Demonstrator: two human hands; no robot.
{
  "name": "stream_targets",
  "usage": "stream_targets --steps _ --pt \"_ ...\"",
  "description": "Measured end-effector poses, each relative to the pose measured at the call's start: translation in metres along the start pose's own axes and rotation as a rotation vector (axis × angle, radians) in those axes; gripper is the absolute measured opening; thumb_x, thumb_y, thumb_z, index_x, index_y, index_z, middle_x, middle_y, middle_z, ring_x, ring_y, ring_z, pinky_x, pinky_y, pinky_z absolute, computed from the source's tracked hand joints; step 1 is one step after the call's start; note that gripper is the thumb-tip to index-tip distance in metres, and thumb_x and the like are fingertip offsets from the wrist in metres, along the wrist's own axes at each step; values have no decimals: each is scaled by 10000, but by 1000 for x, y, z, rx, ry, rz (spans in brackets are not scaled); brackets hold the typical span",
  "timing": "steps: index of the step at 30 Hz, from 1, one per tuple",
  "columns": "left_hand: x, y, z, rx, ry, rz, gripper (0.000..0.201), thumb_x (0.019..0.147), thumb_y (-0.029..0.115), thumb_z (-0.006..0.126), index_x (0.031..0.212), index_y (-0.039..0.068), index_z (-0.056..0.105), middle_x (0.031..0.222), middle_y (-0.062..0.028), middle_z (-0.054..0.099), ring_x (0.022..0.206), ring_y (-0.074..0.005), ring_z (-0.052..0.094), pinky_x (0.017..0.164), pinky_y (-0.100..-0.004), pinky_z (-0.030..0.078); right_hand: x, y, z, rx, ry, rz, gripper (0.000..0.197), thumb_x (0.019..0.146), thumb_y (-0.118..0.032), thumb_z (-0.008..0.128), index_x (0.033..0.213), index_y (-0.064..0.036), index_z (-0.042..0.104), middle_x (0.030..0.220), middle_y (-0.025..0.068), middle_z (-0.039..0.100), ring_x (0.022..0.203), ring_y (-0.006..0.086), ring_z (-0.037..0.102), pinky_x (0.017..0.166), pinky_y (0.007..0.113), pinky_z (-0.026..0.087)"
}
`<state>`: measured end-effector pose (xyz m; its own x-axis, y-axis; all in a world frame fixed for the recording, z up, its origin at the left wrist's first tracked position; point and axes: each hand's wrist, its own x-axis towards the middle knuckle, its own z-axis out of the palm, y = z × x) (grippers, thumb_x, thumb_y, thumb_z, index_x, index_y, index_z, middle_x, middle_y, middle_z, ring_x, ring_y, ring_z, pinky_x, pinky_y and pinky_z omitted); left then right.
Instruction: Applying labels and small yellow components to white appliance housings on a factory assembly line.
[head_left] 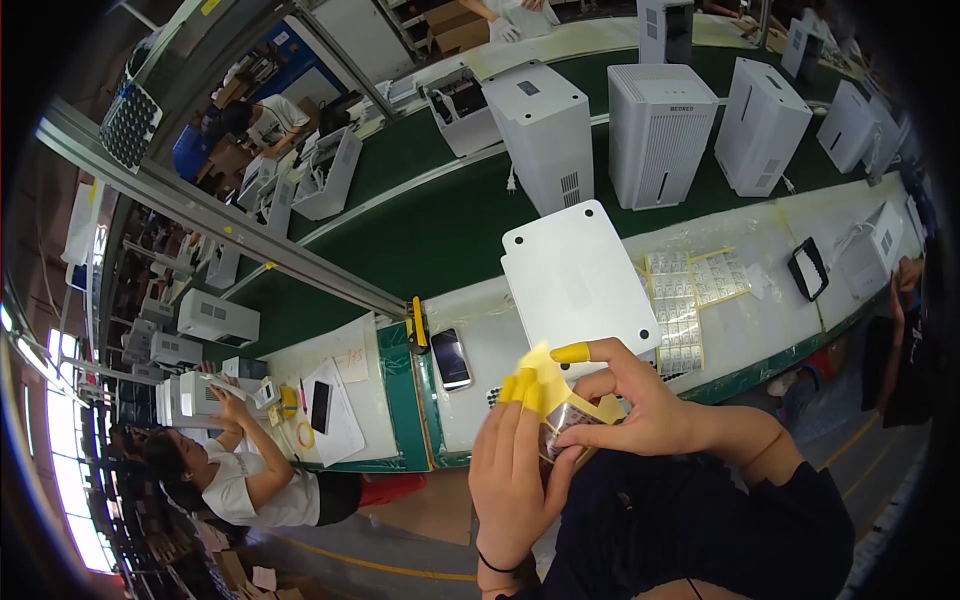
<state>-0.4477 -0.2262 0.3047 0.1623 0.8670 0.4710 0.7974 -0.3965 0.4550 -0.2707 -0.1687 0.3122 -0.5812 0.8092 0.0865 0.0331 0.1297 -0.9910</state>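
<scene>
Close to my body, I hold a sheet of printed labels (562, 424) with yellow backing paper (554, 396), bent between both hands. My left hand (512, 480) is closed at the sheet's left side, its yellow finger cots against the paper. My right hand (640, 408) pinches the right part, with a yellow cot on the index fingertip. Just beyond my hands, a white appliance (578, 285) lies on the bench, its flat face with dark round feet upward. More label sheets (675, 305) lie to its right.
A dark phone (452, 360) and a yellow-black cutter (416, 325) lie left on the bench. Across the green conveyor (400, 235) stand several white appliances (660, 135). A black frame (808, 270) sits at right. A co-worker (255, 480) works at left, beside a metal post (250, 240).
</scene>
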Motion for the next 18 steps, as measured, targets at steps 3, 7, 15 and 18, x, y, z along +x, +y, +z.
stream_targets --steps 3,7,15,18 --pt "-7 6 3 -488 -246 -326 391 853 141 663 1201 14 539 886 -182 637 798 -281 660 693 -312 508 -11 8 -7 -177 67 -132 649 780 -121 770 1248 10 341 858 90 685 837 131 627 819 257 421" --pt "-11 3 14 -770 -224 -375 262 875 81 631 1124 5 600 771 -148 647 584 -214 629 542 -258 459 -21 1 -16 -410 154 -221 380 761 -212 773 1036 -27 585 965 89 624 880 213 604 775 310 460" --pt "5 10 25 -528 -329 -281 117 865 52 626 961 -12 642 619 -116 585 506 -128 530 468 -255 383 -24 5 -36 -1001 125 -487 128 735 -184 720 846 -144 672 987 -4 603 969 200 557 834 344 452" --pt "11 11 27 -458 -383 -267 104 863 31 617 933 -44 632 579 -101 535 501 -70 456 468 -248 359 -24 13 -42 -1134 91 -547 130 724 -177 699 850 -156 679 968 -30 613 955 181 562 867 362 466"
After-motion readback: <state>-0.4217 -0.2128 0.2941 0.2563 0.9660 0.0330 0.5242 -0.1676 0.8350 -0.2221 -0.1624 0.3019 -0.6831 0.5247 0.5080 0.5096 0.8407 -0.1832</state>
